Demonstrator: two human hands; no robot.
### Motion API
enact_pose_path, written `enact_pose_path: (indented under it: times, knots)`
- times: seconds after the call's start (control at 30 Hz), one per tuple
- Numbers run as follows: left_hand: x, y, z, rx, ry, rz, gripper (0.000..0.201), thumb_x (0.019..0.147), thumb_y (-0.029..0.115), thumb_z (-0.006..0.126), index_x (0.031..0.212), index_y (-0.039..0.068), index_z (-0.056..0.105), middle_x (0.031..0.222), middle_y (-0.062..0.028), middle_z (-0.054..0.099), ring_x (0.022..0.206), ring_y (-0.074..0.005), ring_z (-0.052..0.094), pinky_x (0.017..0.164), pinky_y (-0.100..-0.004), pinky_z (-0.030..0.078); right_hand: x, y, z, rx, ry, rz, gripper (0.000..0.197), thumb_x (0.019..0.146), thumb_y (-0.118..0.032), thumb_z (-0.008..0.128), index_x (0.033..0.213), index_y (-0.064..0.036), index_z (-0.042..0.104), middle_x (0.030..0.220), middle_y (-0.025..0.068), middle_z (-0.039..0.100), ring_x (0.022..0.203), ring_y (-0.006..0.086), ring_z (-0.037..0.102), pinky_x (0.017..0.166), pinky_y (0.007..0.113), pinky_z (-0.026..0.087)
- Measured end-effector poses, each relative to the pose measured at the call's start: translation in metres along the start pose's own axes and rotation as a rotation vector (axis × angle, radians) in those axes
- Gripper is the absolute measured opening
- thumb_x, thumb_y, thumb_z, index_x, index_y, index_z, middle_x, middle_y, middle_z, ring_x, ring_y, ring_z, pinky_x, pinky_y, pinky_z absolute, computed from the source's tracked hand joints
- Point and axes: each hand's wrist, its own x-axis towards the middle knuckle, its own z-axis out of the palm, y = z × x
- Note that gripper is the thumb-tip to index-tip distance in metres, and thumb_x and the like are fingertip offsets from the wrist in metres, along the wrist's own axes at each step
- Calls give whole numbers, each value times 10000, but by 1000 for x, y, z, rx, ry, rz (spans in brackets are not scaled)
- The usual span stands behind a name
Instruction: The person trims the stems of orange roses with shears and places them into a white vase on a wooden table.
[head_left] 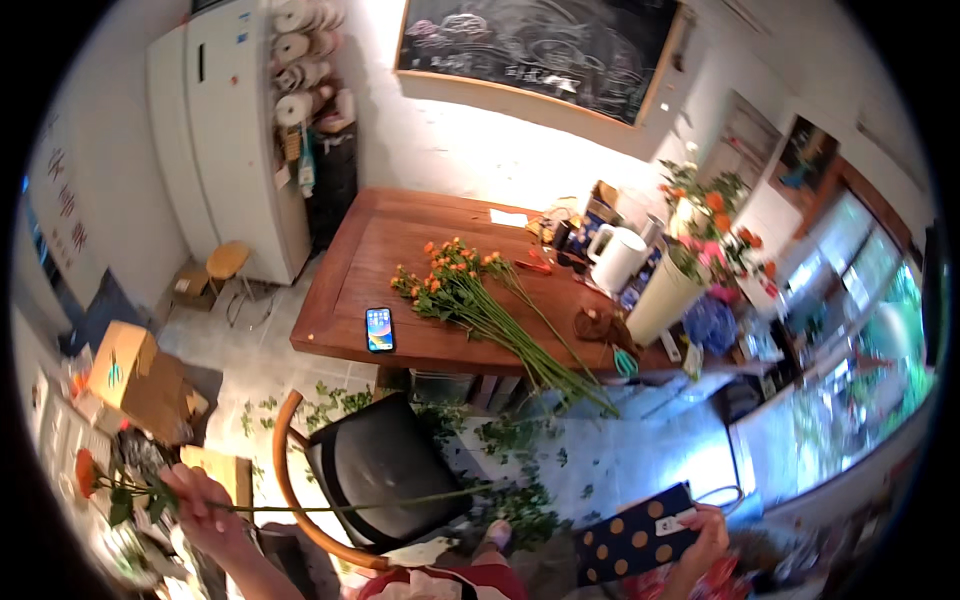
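Observation:
At the lower left, my left hand [205, 508] is closed around the stem of an orange rose [88, 472]. Its bloom and leaves stick out to the left, and the long bare stem runs right, across the view of the chair. Far off to the right, my right hand [706, 538] grips the edge of a flat, dark blue thing with gold dots [622, 540], which looks like a bag. A small white patch shows on it beside my fingers. Ahead, a bunch of orange flowers [445, 278] with long green stems lies on the wooden table [340, 268].
A black-seated chair [385, 465] stands before me, among leaves [520, 510] on the floor. The table holds a phone [379, 329], scissors [625, 362], a white kettle [618, 258] and a tall cream vase [662, 300]. A cardboard box [140, 380] and a stool [229, 260] are left.

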Motion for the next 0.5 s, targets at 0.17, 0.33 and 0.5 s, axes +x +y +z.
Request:
enact_pose_path:
  times: [0.17, 0.33, 0.5]
  knots:
    - [-69, -112, 38, 190, 270, -62, 222, 877, 218, 590, 875, 18, 494, 608, -41, 480, 350, -45, 356, 259, -174, 326, 141, 103, 90, 194, -204, 26, 368, 946, -215, 407, 628, -40, 464, 707, 87, 576, 741, 194, 545, 800, 334, 418]
    - [-62, -205, 121, 141, 261, -225, 211, 756, 66, 694, 661, -21, 527, 548, -101, 512, 354, -114, 404, 256, -250, 382, 281, 182, 203, 218, -361, -66, 321, 955, -183, 413, 804, 32, 598, 787, 73, 617, 791, 169, 581, 797, 295, 440]
    - [-51, -275, 183, 38, 224, -276, 266, 852, 167, 610, 692, 44, 436, 535, -74, 430, 373, -94, 369, 250, -201, 322, 377, 265, 328, 329, -366, 23, 332, 954, -209, 418, 850, 23, 631, 833, 93, 656, 825, 172, 600, 804, 291, 445]
